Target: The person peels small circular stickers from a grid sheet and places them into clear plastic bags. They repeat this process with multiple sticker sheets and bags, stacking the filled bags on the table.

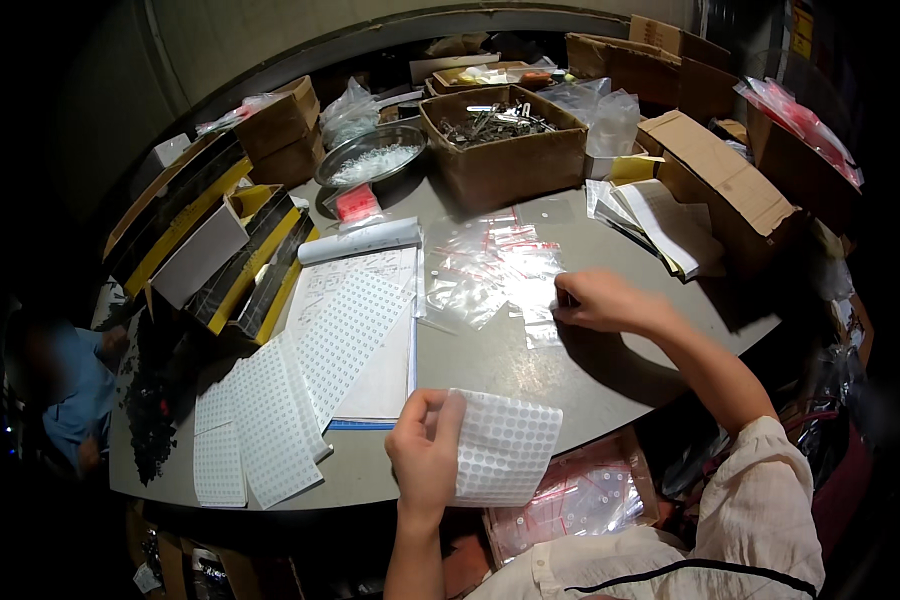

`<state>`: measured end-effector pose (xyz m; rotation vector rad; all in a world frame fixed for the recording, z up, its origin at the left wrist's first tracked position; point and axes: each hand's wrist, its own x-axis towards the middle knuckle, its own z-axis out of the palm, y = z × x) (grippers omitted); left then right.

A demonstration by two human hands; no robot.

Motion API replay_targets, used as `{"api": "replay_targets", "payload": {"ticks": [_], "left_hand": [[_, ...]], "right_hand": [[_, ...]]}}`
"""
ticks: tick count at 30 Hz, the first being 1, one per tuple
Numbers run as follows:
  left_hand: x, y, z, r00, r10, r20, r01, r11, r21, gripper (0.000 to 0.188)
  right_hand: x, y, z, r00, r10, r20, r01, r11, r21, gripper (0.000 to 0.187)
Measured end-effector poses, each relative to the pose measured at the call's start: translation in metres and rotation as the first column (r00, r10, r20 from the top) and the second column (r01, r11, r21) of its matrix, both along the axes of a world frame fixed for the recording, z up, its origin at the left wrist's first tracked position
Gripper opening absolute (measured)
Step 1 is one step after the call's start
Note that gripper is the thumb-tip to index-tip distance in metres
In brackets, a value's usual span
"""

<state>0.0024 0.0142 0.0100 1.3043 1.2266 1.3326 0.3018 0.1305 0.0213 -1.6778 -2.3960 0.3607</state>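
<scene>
My left hand point(426, 450) grips a sheet of round stickers point(510, 445) by its left edge, thumb on top. The sheet hangs over the table's front edge, slightly curled. At the right, my right hand point(602, 300) is closed, its fingertips at the edge of a clear zip bag point(542, 328). What those fingers pinch, if anything, is hidden. Several more clear zip bags point(470, 275) with red lines lie overlapping to the left of that hand.
Sheets of small printed labels point(270, 425) fan across a pad of paper point(375, 385). Behind stand a cardboard box of metal parts point(510, 165) and a metal bowl point(410, 165) of small clear pieces. Below the table edge, a box point(590, 490) holds more bags. A person point(75, 380) is at far left.
</scene>
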Motion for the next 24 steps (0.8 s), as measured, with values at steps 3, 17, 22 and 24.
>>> {"api": "replay_targets", "payload": {"ticks": [3,17,22,24], "left_hand": [[-0.007,-0.003,-0.004,0.992,-0.015,0.123,0.017,1.0,-0.01,0.014],[-0.019,-0.007,-0.004,0.912,-0.005,0.41,-0.024,0.997,0.067,0.011],[-0.016,-0.009,-0.002,0.931,-0.035,0.363,0.012,0.998,0.065,0.012],[-0.013,-0.008,0.0,0.932,-0.036,0.361,0.013,0.998,0.065,0.012]], "right_hand": [[0.002,0.0,0.032,0.991,-0.031,0.131,0.064,0.964,-0.257,0.052],[-0.024,-0.093,0.053,0.954,0.214,0.212,-0.191,0.974,-0.125,0.059],[-0.011,-0.094,0.06,0.981,0.195,-0.016,-0.195,0.967,-0.164,0.03],[0.002,-0.075,0.035,0.961,0.239,-0.138,-0.226,0.969,0.099,0.029]]}}
